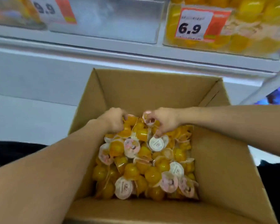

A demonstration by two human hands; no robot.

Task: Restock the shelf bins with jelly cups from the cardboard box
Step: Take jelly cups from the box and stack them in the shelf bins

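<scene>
both hands [115, 119] [164, 121] gripping jelly cups [136, 126] (yellow) inside cardboard box [152, 89].

open-topped cardboard box [225, 159], high walls hemming heaped jelly cups [145, 167], shelf edge [136, 50] overhead behind

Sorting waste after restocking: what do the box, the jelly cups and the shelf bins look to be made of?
Box: brown cardboard, matte, with folded flaps and creased corners. Jelly cups: probably thin clear plastic, glossy, the yellow filling showing through; their lids look like printed foil or film. Shelf bins: clear, shiny hard plastic, likely acrylic, since the contents show through the walls.
</scene>
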